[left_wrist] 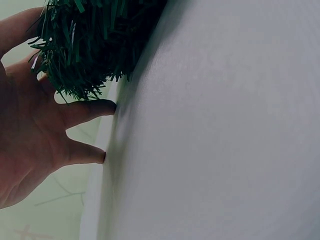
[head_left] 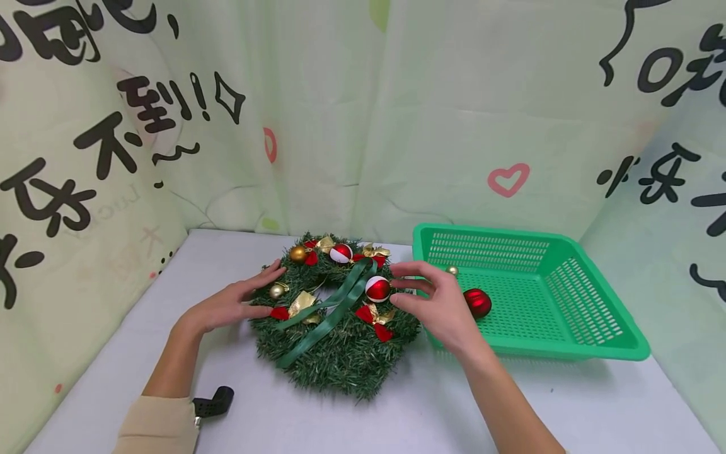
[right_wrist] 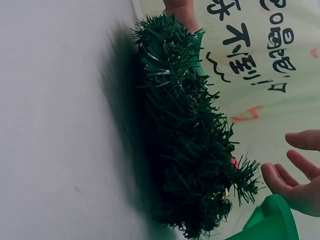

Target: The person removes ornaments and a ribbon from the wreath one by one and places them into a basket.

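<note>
A green wreath (head_left: 340, 366) lies on the table, trimmed with red and gold bows, red-and-white balls and a green ribbon (head_left: 323, 328). My left hand (head_left: 232, 299) rests against its left side, fingers spread. In the left wrist view, two fingers of the left hand (left_wrist: 30, 120) reach down by the tabletop, below the needles. At the wreath's right side, my right hand (head_left: 433, 299) is beside a red-and-white ball (head_left: 377, 289), thumb and fingers apart. The right wrist view shows that right hand (right_wrist: 300, 182) holding nothing, just off the needles.
A green plastic basket (head_left: 533, 236) stands right of the wreath, close to the right hand. Inside are a shiny red ball (head_left: 478, 303) and a small gold ball (head_left: 452, 270). Printed curtains (head_left: 442, 126) hang behind the white table (head_left: 272, 416) and on both sides.
</note>
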`<state>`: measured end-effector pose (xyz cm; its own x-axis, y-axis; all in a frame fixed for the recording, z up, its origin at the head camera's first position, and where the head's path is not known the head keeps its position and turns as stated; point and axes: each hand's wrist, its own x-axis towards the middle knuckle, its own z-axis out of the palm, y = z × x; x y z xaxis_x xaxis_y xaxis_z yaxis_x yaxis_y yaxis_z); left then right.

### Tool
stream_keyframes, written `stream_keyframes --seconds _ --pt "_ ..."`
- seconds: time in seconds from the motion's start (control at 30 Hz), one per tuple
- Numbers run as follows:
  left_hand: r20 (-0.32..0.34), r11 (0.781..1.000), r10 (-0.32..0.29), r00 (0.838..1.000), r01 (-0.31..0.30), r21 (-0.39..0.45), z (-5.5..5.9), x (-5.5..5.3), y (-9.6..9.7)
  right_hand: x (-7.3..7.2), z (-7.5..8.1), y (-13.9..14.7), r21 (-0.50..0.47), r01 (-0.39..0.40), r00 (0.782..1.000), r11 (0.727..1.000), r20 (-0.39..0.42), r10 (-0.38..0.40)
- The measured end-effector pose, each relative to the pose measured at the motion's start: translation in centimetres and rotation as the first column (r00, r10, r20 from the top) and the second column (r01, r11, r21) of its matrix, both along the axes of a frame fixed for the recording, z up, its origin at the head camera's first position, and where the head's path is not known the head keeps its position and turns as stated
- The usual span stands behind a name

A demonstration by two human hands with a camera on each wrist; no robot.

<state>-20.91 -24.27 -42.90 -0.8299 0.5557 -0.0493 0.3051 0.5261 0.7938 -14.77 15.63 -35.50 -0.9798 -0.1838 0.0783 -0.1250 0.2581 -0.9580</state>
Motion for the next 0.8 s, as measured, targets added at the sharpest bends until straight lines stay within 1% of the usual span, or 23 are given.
stream_keyframes --seconds 0.23,0.43,0.63,0.8 --pt "-0.001 1.0 0.002 1.0 -0.002 -0.009 0.1 0.2 0.0 -0.8 -0.3 -0.7 0.047 0.008 1.0 0.999 0.013 -0.008" --pt "0.002 1.0 0.003 1.0 -0.003 -0.004 -0.1 0.1 -0.1 -1.3 -0.6 -1.0 0.095 0.013 1.0 0.995 0.014 -0.014" --pt "-0.001 1.0 -0.006 1.0 0.006 0.007 -0.2 0.1 -0.1 -1.5 -0.8 -1.2 0.142 0.014 1.0 0.99 0.003 -0.014" --pt "-0.004 1.0 -0.009 1.0 0.009 0.004 -0.1 0.1 -0.2 -1.8 -0.9 -1.5 0.205 0.02 1.0 0.979 -0.02 -0.016"
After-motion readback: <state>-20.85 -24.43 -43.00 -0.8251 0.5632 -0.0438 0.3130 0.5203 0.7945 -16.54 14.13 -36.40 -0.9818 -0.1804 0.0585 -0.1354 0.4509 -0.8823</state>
